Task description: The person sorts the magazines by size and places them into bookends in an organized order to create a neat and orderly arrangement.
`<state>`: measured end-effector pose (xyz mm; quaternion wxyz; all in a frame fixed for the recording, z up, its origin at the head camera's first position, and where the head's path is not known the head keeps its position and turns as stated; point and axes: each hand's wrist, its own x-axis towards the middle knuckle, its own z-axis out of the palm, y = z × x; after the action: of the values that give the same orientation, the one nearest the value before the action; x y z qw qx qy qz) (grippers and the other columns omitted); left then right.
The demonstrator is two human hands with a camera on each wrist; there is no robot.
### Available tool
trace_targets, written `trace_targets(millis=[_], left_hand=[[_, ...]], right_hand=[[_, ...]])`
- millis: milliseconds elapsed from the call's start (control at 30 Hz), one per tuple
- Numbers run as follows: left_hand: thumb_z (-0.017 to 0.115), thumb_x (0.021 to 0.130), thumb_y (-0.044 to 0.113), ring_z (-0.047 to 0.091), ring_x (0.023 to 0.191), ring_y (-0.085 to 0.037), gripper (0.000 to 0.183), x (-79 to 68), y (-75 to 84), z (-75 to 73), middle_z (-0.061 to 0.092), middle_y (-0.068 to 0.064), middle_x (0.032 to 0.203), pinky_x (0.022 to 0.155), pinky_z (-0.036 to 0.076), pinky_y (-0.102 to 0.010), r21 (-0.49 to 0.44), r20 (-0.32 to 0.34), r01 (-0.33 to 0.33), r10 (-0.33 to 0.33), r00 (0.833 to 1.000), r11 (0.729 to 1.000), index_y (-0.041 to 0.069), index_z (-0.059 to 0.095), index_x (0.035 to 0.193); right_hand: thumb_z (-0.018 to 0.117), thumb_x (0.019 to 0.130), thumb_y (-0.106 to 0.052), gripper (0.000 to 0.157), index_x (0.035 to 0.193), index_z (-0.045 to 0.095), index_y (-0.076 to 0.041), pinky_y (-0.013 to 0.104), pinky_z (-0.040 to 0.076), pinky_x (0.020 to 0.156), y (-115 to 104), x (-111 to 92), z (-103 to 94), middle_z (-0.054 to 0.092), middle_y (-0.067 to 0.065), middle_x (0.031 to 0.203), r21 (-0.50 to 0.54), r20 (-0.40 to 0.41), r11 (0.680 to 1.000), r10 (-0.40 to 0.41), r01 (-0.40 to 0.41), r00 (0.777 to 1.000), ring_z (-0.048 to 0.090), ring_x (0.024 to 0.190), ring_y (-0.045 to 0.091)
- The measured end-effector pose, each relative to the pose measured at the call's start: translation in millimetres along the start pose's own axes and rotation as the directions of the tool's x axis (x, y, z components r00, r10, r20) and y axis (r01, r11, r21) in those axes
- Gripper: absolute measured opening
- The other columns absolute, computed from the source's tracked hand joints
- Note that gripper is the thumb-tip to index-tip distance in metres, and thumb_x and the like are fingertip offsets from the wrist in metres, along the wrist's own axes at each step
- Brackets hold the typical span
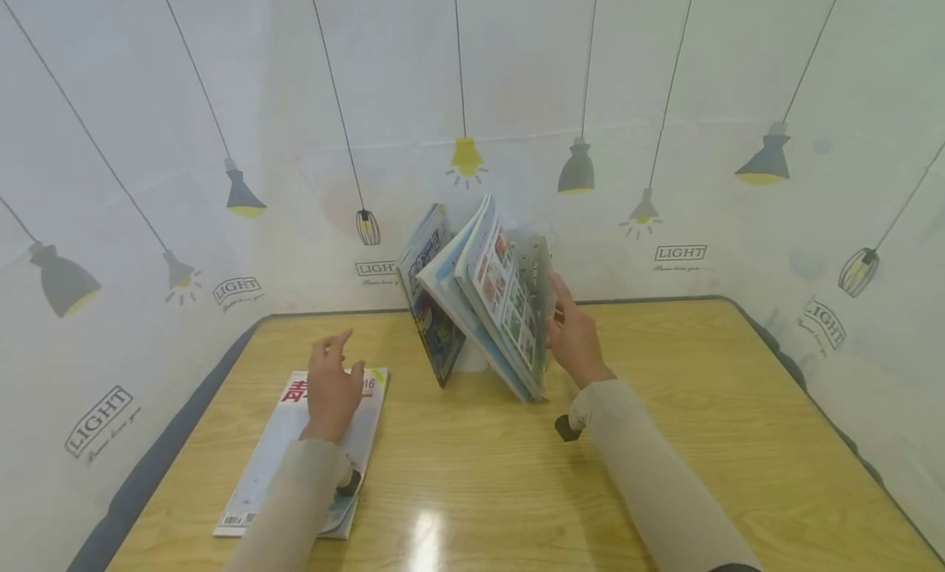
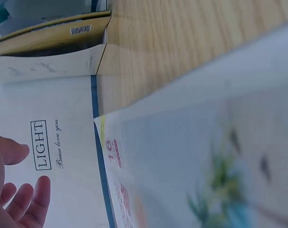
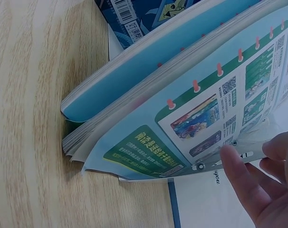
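My right hand (image 1: 576, 342) is at the right side of a grey bookend plate (image 1: 544, 285), index finger extended. In the right wrist view its fingertips (image 3: 232, 159) appear to touch the plate's edge. Two thick booklets (image 1: 509, 301) lean against that plate, tilted; the nearer cover is light blue with small pictures. Further left, a dark-covered book (image 1: 439, 334) leans the other way. My left hand (image 1: 335, 391) is over a magazine (image 1: 258, 465) lying flat, its fingers loosely bent and holding nothing. In the left wrist view the magazine cover (image 2: 163, 156) shows red lettering.
The wooden table (image 1: 458, 465) has a dark edging and stands against a pale wall covering (image 1: 517, 71) printed with hanging lamps. The bookend with its books stands near the table's back edge. Side wall coverings rise at left and right.
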<state>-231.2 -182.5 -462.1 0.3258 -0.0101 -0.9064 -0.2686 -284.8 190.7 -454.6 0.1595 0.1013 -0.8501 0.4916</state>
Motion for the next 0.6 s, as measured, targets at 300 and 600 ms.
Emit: trace_targets(millis=[300,600], left_hand=[[0.07,0.087,0.003,0.053,0.107,-0.033,0.056,-1.2,-16.9,-10.2,0.045,-0.018,0.134,0.088,0.049,-0.048,0.007,0.09,0.128,-0.128,0.988,0.992,0.01,0.051,0.139],[0.07,0.085,0.004,0.048,0.116,-0.04,0.056,-4.7,-42.8,-12.9,0.046,-0.021,0.133,0.098,0.043,-0.054,0.039,0.122,0.166,-0.17,0.978,0.985,0.006,0.052,0.138]], right_hand=[[0.051,0.094,0.006,0.085,0.154,0.017,-0.044,0.03,0.059,0.061,1,0,-0.4,0.049,0.027,0.138,-0.006,-0.003,1.0,-0.005,0.005,1.0,0.056,0.117,0.04],[0.05,0.094,0.005,0.083,0.154,0.017,-0.042,0.03,0.059,0.061,1,0,-0.1,0.048,0.027,0.139,-0.002,0.0,1.0,0.005,-0.005,1.0,0.056,0.118,0.04]])
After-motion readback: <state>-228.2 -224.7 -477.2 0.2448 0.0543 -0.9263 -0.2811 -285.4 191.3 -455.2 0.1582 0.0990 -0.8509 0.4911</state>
